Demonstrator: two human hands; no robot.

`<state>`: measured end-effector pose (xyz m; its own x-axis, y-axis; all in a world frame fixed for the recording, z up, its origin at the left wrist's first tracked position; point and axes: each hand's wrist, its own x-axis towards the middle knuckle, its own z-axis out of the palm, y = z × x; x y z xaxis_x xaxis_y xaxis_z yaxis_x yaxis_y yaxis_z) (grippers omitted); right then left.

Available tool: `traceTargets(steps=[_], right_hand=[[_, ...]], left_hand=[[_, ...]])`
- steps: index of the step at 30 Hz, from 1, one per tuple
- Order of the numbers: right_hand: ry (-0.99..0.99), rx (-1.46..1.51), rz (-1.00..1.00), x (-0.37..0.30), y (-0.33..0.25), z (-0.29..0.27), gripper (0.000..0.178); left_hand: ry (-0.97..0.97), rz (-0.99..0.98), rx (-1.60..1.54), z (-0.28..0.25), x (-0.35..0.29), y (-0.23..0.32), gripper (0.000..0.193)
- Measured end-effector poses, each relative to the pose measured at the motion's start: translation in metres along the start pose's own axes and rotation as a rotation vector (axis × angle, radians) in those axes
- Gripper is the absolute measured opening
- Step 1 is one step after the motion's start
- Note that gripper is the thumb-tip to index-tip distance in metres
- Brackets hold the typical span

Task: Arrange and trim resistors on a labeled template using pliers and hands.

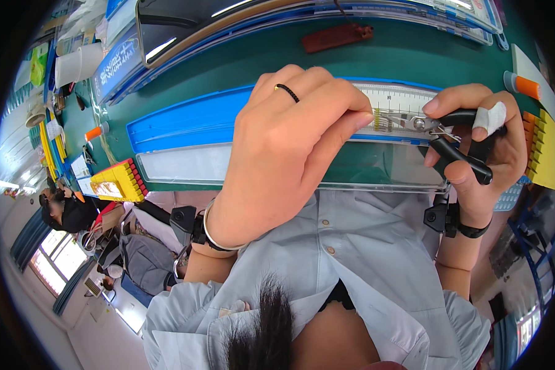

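Note:
My left hand (290, 145), with a black ring on one finger and a bangle at the wrist, is closed with its fingertips pinching something small at the pliers' tip; the item itself is too small to make out. My right hand (484, 151), a white bandage on one finger, grips small black-handled pliers (441, 132). The pliers' metal jaws point left toward my left fingertips. Both hands hover over a white ruled strip with yellow marks (398, 108) set in a blue tray (185, 120) on the green bench (259, 58).
A clear plastic cover (179, 163) lies along the bench's near edge. A yellow block with red pins (117, 182) sits at left, another yellow and orange block (542, 151) at right. A red-brown tag (336, 37) lies farther back. Another person (68, 213) sits at far left.

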<state>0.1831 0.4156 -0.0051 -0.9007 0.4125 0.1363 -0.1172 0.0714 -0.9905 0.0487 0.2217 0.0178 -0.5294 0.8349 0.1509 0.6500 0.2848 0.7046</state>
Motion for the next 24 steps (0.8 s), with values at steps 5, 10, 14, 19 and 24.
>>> traceTargets(steps=[5, 10, 14, 19, 24], right_hand=[[0.065, -0.052, 0.013, -0.003, -0.002, 0.001, 0.060], [0.080, -0.067, 0.013, 0.000, -0.003, 0.005, 0.059], [0.060, -0.063, -0.045, 0.001, -0.003, 0.004, 0.057], [0.043, -0.067, -0.023, -0.001, -0.001, 0.005, 0.057], [0.054, -0.016, -0.025, -0.002, 0.000, 0.004, 0.057]], left_hand=[[0.040, 0.048, 0.053, -0.001, 0.002, -0.001, 0.010], [0.133, 0.394, -0.147, -0.041, -0.010, 0.003, 0.014], [0.191, 0.074, -0.172, -0.081, -0.077, 0.045, 0.011], [-0.193, -0.051, -0.470, -0.093, -0.067, 0.072, 0.007], [-0.303, -0.071, -0.507, -0.095, -0.058, 0.089, 0.005]])
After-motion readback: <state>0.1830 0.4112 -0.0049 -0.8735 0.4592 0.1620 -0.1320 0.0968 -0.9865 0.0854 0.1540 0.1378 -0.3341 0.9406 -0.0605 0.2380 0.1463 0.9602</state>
